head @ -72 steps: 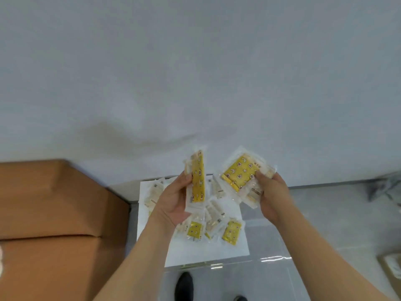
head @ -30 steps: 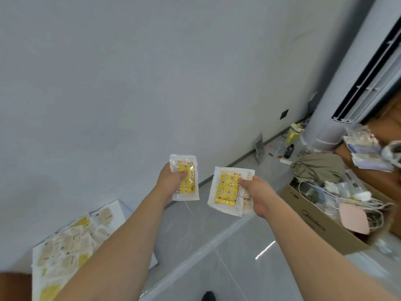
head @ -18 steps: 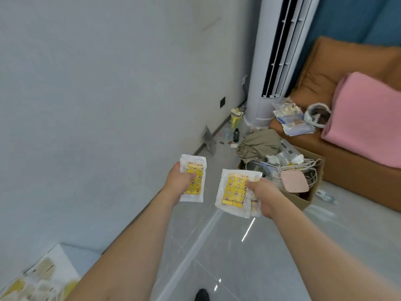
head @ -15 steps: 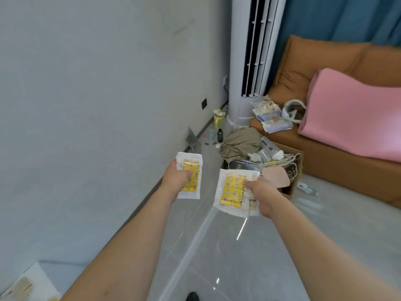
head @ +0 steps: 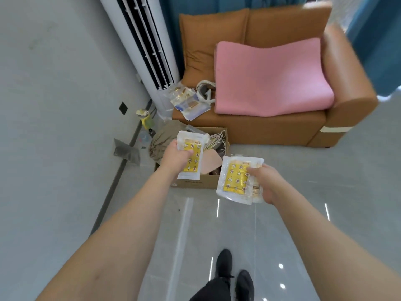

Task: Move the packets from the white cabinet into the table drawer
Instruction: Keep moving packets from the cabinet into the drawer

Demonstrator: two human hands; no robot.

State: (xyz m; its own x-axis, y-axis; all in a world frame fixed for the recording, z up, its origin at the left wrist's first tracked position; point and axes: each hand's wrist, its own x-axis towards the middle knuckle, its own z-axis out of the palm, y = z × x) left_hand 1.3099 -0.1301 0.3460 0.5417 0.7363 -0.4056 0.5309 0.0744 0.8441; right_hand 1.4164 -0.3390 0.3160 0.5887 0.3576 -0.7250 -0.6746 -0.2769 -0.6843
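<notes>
Grey tiled floor (head: 282,224) & sofa (head: 271,131) ahead, no drawer in view: carry step, left hand (head: 175,157) pinching one packet (head: 191,157), right hand (head: 267,183) holding several packets (head: 236,179); next, prob. find bench drawer.

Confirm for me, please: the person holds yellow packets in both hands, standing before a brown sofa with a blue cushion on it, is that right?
Not quite: the cushion on the brown sofa is pink, not blue, as the head view shows. The rest holds: the left hand grips one yellow packet, and the right hand grips more yellow packets.
</notes>
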